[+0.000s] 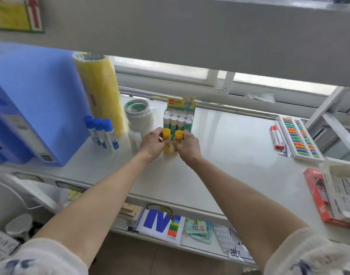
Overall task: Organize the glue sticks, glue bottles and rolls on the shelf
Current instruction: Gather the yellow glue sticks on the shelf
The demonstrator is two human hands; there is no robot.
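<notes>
Glue sticks: 2 yellow ones (170, 140) stand mid-shelf (229, 139), left hand (153, 144) and right hand (187, 145) each clamped on 1, before the green box (179, 118). Likely next: set them squarely together.

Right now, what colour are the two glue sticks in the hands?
Yellow: one in each hand, glue sticks seen in the head view.

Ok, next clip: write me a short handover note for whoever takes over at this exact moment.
Left hand holds one yellow glue stick upright; right hand holds the other yellow glue stick, both just in front of the green glue stick box.
Blue-capped glue bottles stand left of the hands, tape rolls behind them.
Left: set both sticks down by the box.
</notes>
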